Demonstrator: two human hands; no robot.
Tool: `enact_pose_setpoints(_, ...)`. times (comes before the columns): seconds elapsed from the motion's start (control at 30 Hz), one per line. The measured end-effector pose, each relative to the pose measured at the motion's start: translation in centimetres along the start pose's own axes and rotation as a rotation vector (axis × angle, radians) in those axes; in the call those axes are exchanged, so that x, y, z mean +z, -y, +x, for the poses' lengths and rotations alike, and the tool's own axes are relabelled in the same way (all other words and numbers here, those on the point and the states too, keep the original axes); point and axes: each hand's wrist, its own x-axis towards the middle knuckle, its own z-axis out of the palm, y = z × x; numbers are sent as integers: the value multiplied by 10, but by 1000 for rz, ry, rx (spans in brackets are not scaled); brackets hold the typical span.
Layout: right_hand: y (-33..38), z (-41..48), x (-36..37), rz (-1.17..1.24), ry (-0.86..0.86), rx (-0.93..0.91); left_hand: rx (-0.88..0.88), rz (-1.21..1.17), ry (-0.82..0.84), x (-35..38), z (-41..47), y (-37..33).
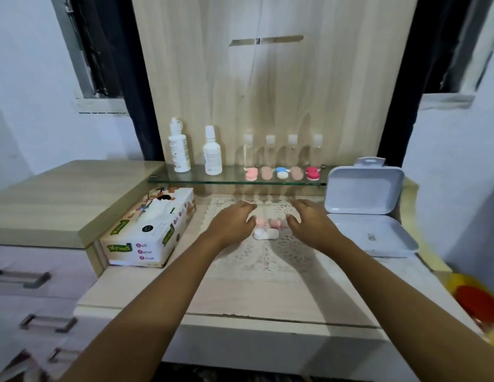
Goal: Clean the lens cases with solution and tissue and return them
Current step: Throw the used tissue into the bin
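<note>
Hovering with left hand (232, 221) and right hand (312, 224), fingers loose, holding nothing, either side of white lens case (266, 234) and pink caps (268, 223) on lace mat (257, 257). Seems barely begun: tissue box (149, 230) left of mat, solution bottles (179, 150) behind mat, apparently untouched.

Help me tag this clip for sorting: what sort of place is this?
Likely a home dressing table, perhaps in a bedroom: a glass shelf with solution bottles and lens cases, a tissue box below it, drawers at the left.
</note>
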Motion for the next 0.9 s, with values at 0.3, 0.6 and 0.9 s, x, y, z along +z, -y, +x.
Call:
enact_pose_setpoints(0.3,-30,-14,52,-110,9,35,-45,29,84,42,-14,28)
enact_pose_setpoints(0.6,-42,-8,67,-209,16,10,-65,-163,-208,18,1,32)
enact_pose_setpoints(0.9,-39,-7,66,-262,-19,-12,-284,-389,-665,-52,75,39)
